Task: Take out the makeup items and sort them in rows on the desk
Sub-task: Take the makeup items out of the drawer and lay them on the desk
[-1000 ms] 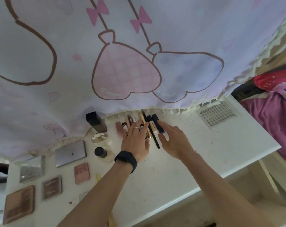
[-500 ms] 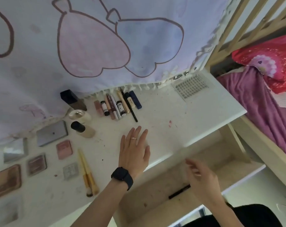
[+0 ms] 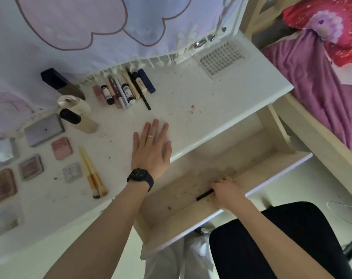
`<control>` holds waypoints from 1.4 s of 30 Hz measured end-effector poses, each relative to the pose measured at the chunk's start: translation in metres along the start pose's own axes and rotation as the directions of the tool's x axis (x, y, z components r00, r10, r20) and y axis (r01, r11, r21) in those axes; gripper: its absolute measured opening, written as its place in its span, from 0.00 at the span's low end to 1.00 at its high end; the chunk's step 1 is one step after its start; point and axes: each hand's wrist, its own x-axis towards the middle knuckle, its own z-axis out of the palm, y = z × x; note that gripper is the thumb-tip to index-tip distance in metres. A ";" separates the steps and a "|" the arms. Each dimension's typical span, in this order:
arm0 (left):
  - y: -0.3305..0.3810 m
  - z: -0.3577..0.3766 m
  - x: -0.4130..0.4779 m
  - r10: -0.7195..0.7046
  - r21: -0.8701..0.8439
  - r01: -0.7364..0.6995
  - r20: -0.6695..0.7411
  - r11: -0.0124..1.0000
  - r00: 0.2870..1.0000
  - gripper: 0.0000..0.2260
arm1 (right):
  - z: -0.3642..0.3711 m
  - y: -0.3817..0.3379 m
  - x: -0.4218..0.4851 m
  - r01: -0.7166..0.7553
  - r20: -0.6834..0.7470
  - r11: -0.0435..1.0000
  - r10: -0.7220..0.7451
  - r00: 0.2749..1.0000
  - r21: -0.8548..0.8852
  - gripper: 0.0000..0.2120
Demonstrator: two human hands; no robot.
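reaching down into the open drawer (image 3: 171, 210), the right hand (image 3: 228, 193) has its fingers (image 3: 221, 183) curled round one end of a black pencil (image 3: 203, 195). the pencil sits low in the drawer near the front wall, free end poking out to the left; whether it is off the drawer floor, cannot tell. up on the white counter (image 3: 191, 93) the left hand (image 3: 151, 148) rests flat, palm down, fingers (image 3: 156, 127) straight and slightly spread, black watch (image 3: 139, 178) on the wrist. at the back, a row of tubes and pencils (image 3: 124, 89) lies side by side. two gold brushes (image 3: 92, 172) and several palettes (image 3: 61, 148) sit off to the left.
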 end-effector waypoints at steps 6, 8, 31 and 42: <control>0.001 0.001 0.000 -0.003 0.007 0.003 -0.006 1.000 1.000 0.26 | -0.005 -0.008 0.008 -0.020 0.137 0.997 0.030 0.990 -0.076 0.20; 0.001 0.001 0.000 -0.002 0.008 0.002 -0.010 1.000 1.000 0.26 | -0.007 -0.011 0.009 -0.006 0.135 0.992 0.024 0.991 -0.130 0.19; -0.003 -0.003 0.001 0.020 -0.067 -0.018 0.032 0.998 0.999 0.26 | -0.167 -0.064 -0.029 0.407 -0.473 0.336 0.143 0.869 0.849 0.11; -0.004 0.008 0.002 0.068 -0.072 -0.079 -0.141 0.994 0.988 0.27 | -0.251 -0.134 0.108 0.379 -0.642 0.700 0.147 0.753 0.605 0.13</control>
